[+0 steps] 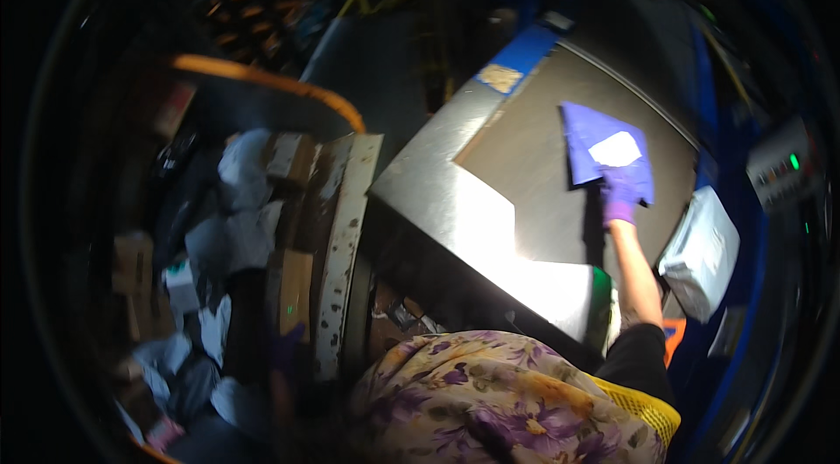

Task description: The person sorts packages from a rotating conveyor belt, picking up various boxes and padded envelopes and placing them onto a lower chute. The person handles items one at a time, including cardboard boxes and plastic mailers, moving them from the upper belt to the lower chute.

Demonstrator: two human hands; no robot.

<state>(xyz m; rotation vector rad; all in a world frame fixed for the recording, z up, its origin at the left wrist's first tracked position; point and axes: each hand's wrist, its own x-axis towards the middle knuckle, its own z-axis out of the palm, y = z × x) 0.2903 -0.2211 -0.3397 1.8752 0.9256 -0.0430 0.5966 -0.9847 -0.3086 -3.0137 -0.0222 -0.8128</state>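
Observation:
My right hand (618, 191), in a purple glove, grips the near part of a purple mailer bag (577, 136). A white label (615, 149) lies on the bag's upper face. Under both is a dark flat belt surface (545, 181) with a bright metal border, and a shadow shows along the bag's left edge. My left hand (287, 349), also in a purple glove, is low on the left in dim light. It is at the near end of a long cardboard box (296, 287); whether its fingers close on the box cannot be made out.
Several parcels and plastic mailers (230, 241) fill a container on the left, with a worn metal edge (348, 254) and an orange rail (269, 78). A white wrapped parcel (702, 254) rests right of my forearm. A control box (784, 165) with a green light stands far right.

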